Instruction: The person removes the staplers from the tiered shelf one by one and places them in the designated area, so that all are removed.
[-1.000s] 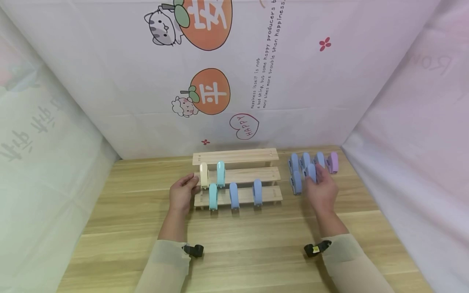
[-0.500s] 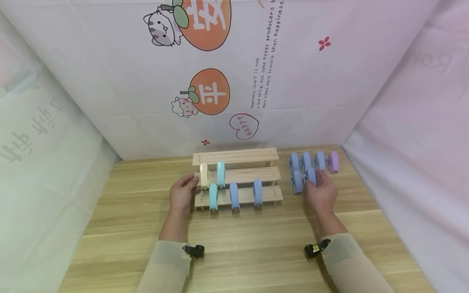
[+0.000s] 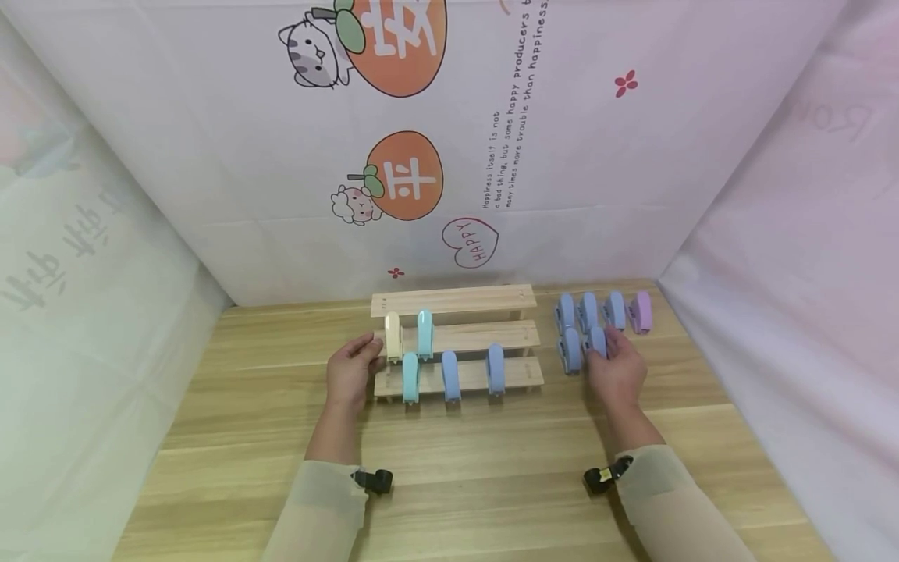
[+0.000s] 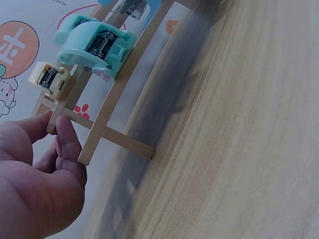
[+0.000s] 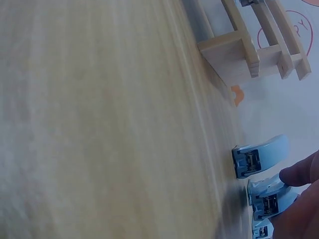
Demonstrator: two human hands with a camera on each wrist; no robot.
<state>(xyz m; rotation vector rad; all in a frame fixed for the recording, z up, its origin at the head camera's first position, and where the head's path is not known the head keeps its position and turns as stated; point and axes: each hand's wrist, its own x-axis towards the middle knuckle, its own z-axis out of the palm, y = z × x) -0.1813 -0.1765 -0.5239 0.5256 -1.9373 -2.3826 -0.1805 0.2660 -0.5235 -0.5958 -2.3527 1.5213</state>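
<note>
Pinching a wooden rack (image 3: pixel 456 300) with the left hand (image 3: pixel 347 373), a blue stapler (image 3: pixel 598 341) with the right hand (image 3: pixel 620 373).
Just below the frame's centre, above the desk (image 3: pixel 456 484), the front shelf (image 3: pixel 520 371) carries a teal stapler (image 3: pixel 410 378) and two blue ones (image 3: pixel 451 376). Right of centre, the right fingers (image 5: pixel 298 172) hold the blue stapler beside another blue stapler (image 3: pixel 570 349). The left fingers (image 4: pixel 68 142) grip the middle shelf (image 3: pixel 481 336) by its end; it bears a cream stapler (image 3: pixel 393 337) and a second teal one (image 3: pixel 424 333). Farther back, at right, stand three more blue staplers (image 3: pixel 614 310) and a purple stapler (image 3: pixel 641 312).
</note>
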